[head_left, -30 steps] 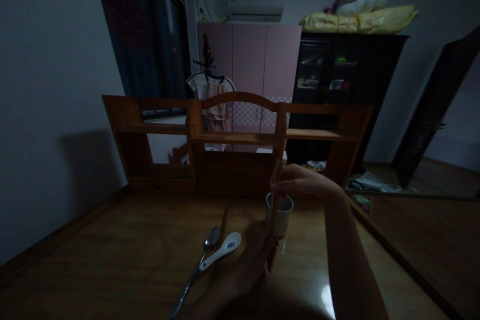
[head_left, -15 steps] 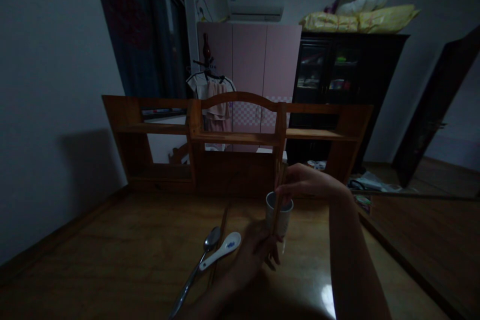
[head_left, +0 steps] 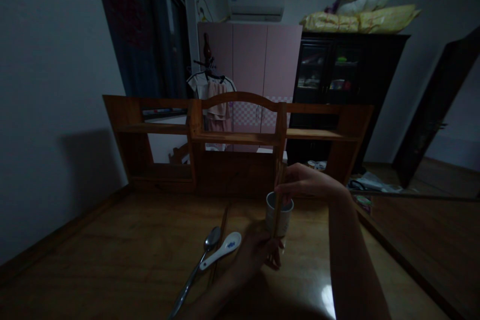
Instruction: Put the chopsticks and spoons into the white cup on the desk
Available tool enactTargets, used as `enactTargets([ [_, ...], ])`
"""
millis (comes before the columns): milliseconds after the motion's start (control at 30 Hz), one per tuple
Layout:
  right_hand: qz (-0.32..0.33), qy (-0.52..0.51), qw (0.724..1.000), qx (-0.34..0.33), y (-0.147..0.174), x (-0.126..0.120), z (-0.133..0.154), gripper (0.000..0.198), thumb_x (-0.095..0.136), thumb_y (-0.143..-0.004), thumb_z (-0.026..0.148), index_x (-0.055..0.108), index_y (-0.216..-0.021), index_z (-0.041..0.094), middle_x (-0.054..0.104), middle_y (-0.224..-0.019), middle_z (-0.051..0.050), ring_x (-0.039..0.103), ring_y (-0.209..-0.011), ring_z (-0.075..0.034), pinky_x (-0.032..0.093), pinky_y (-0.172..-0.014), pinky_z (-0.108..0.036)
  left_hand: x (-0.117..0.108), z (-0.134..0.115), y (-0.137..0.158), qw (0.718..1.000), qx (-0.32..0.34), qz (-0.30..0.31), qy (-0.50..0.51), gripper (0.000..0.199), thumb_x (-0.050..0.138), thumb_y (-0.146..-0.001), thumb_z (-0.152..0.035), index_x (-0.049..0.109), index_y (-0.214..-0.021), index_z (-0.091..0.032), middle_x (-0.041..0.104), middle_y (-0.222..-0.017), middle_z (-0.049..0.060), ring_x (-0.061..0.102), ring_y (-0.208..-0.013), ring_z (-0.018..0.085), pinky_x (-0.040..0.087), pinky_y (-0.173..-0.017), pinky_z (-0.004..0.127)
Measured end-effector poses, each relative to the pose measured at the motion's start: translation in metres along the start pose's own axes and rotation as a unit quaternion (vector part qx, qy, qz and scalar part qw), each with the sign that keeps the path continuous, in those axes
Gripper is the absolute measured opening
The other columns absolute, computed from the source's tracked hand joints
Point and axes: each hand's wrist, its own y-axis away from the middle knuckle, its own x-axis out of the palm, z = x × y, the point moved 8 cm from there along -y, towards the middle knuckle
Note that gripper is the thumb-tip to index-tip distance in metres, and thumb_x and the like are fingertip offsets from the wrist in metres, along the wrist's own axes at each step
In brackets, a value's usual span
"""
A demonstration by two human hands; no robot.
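Upright between my hands stands a pair of wooden chopsticks (head_left: 277, 214), in front of a pale cup (head_left: 286, 220) on the table. My left hand (head_left: 257, 254) is closed round their lower end, close to the base of the cup. Higher up, my right hand (head_left: 305, 181) pinches the top part above the cup's rim. In the dim light the exact number of sticks is hard to make out. Left of my left hand lie a white ceramic spoon (head_left: 224, 250) with a blue mark and a long-handled metal spoon (head_left: 198, 265), side by side.
A wooden shelf unit (head_left: 240, 138) runs along the back edge of the table (head_left: 142, 250). A thin dark strip (head_left: 224, 225) crosses the tabletop beside the spoons. The wall (head_left: 56, 110) borders the left side; a raised edge (head_left: 405, 265) runs along the right.
My left hand has shifted very slightly at the lower end of the chopsticks. My right hand, the cup and both spoons look almost the same.
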Motion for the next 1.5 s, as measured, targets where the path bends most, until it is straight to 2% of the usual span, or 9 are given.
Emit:
enactTargets([
  [200,0.017,0.011,1.0,-0.001,0.002,0.003,0.004,0.026,0.067,-0.084,0.037,0.068,-0.089,0.011,0.069,-0.078,-0.006,0.066,-0.07,-0.017,0.054,-0.064,-0.026,0.0,0.005,0.001,1.0,-0.012,-0.006,-0.001,0.034,0.054,-0.088,-0.044,0.066,-0.087,-0.012,0.063,-0.066,0.003,0.062,-0.058,0.013,0.054,-0.058,0.027],
  [467,0.055,-0.001,0.998,-0.034,0.002,0.008,0.005,0.023,0.069,-0.083,0.032,0.066,-0.092,0.012,0.067,-0.08,-0.004,0.065,-0.072,-0.017,0.053,-0.064,-0.026,-0.001,-0.002,0.002,0.999,-0.009,-0.021,-0.032,0.037,0.053,-0.087,-0.046,0.067,-0.086,-0.012,0.061,-0.067,0.003,0.061,-0.057,0.013,0.052,-0.055,0.024],
  [600,0.042,-0.008,0.999,-0.029,0.001,0.006,0.004,0.023,0.069,-0.083,0.033,0.065,-0.092,0.012,0.067,-0.081,-0.004,0.066,-0.072,-0.018,0.054,-0.064,-0.027,-0.001,-0.003,0.001,0.999,-0.007,-0.017,-0.038,0.036,0.053,-0.088,-0.045,0.067,-0.087,-0.012,0.06,-0.066,0.002,0.061,-0.057,0.012,0.052,-0.055,0.023],
  [800,0.033,-0.016,0.999,-0.027,0.002,0.007,0.008,0.022,0.069,-0.083,0.03,0.064,-0.092,0.012,0.067,-0.081,-0.005,0.065,-0.071,-0.017,0.054,-0.064,-0.027,-0.002,-0.009,0.002,0.997,0.04,-0.027,-0.054,0.032,0.053,-0.089,-0.041,0.067,-0.087,-0.013,0.061,-0.064,0.002,0.061,-0.054,0.011,0.051,-0.053,0.021],
  [1033,0.03,-0.009,0.999,-0.037,0.001,0.006,0.008,0.021,0.069,-0.083,0.03,0.064,-0.091,0.011,0.067,-0.08,-0.005,0.065,-0.07,-0.017,0.054,-0.063,-0.027,-0.001,-0.003,0.003,1.0,0.006,-0.022,-0.016,0.035,0.054,-0.088,-0.044,0.067,-0.087,-0.012,0.061,-0.067,0.003,0.062,-0.058,0.013,0.055,-0.056,0.025],
  [1333,-0.005,0.004,0.999,-0.052,-0.02,0.006,-0.003,0.022,0.069,-0.082,0.033,0.063,-0.088,0.013,0.066,-0.076,-0.004,0.064,-0.065,-0.015,0.052,-0.058,-0.024,-0.004,-0.01,0.002,0.999,0.013,-0.035,0.003,0.039,0.051,-0.088,-0.048,0.066,-0.084,-0.011,0.058,-0.076,0.003,0.062,-0.058,0.013,0.057,-0.055,0.028],
  [1500,-0.021,0.014,0.999,-0.046,-0.018,-0.001,-0.004,0.026,0.069,-0.082,0.037,0.063,-0.089,0.013,0.066,-0.075,-0.004,0.064,-0.064,-0.016,0.052,-0.058,-0.025,-0.003,-0.014,0.005,0.999,0.006,-0.04,0.002,0.043,0.05,-0.087,-0.051,0.066,-0.087,-0.012,0.06,-0.072,0.003,0.063,-0.059,0.015,0.056,-0.055,0.028],
])
